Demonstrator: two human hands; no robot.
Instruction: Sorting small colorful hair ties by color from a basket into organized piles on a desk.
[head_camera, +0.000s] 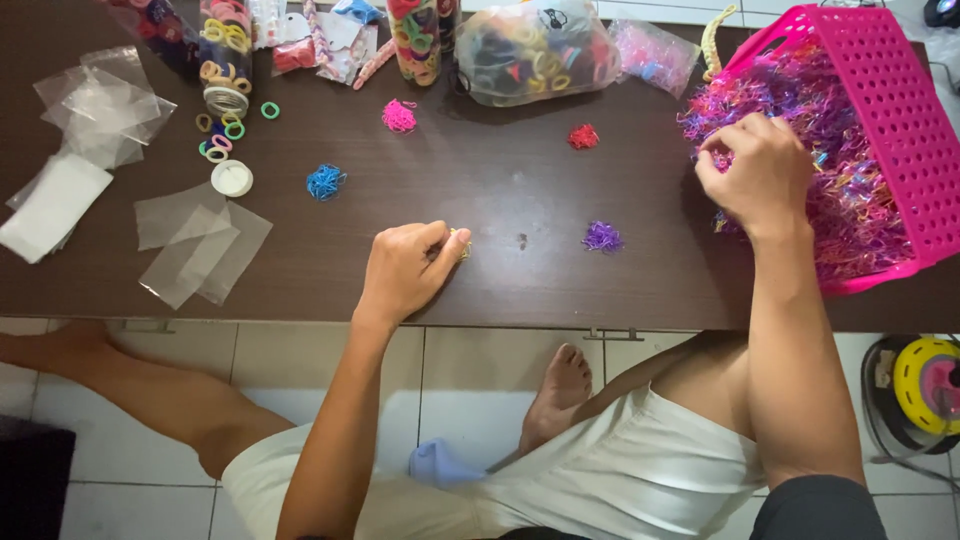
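Observation:
My left hand (405, 268) rests on the dark brown table (500, 290), fingers closed around a small bunch of yellowish tiny elastic bands (462, 243). My right hand (757, 172) reaches into the tipped pink plastic basket (905, 110), pinching at the heap of tiny pink and purple bands (845, 205) that fills it. Sorted little piles lie on the table: purple (602, 237), red (583, 136), pink (399, 116) and blue (325, 182).
Clear plastic bags (195, 240) and white sheets (55, 205) lie at the left. Jars and bags of hair ties (530, 50) line the far edge, with loose rings (225, 135) and a white lid (231, 178). A yellow cable reel (925, 385) stands on the tiled floor.

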